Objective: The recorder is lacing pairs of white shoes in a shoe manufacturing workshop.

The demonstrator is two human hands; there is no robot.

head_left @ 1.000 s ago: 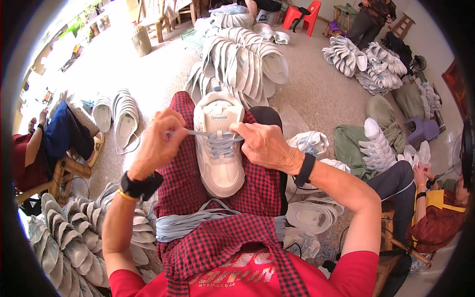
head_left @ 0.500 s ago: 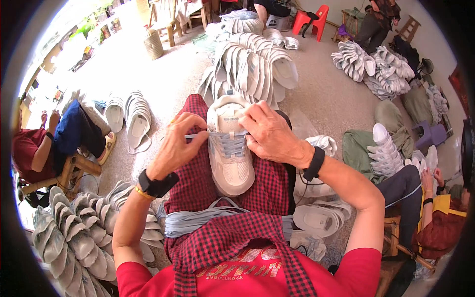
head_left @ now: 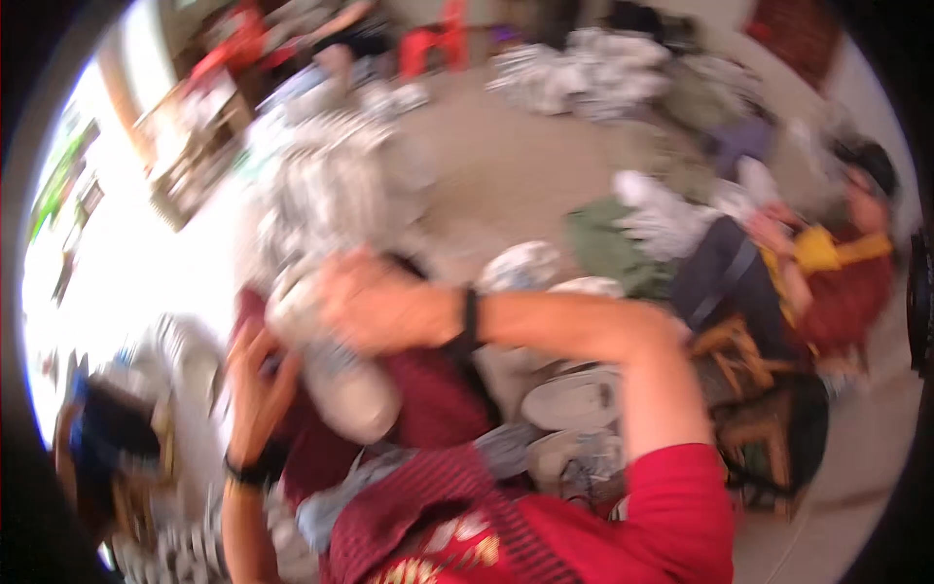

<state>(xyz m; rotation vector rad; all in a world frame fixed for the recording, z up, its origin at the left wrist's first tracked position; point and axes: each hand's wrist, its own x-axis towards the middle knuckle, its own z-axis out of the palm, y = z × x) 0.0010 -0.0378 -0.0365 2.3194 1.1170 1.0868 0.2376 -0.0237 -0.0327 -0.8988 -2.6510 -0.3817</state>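
Observation:
A pale sneaker (head_left: 355, 394) lies across my lap, toe toward me, over the dark red checked apron (head_left: 413, 506). Its blue-grey laces are only a smear. My right hand (head_left: 379, 304) covers the upper part of the shoe; motion blurs its fingers. Beside the shoe's left edge is my left hand (head_left: 255, 394), its fingers curled toward the thumb. What they pinch, if anything, is lost in the blur. A bundle of blue-grey laces (head_left: 326, 511) rests at my waist.
A tall stack of pale shoes (head_left: 326, 190) stands beyond my knees. More shoes (head_left: 574, 399) lie by my right side, others (head_left: 180, 360) to the left. At right a person (head_left: 837, 292) sits working. A red chair (head_left: 435, 44) stands at the back.
The view has swung to the right and blurred. My right hand now lies over the shoe's upper part, where before both hands drew the lace apart. My left hand sits lower beside the shoe.

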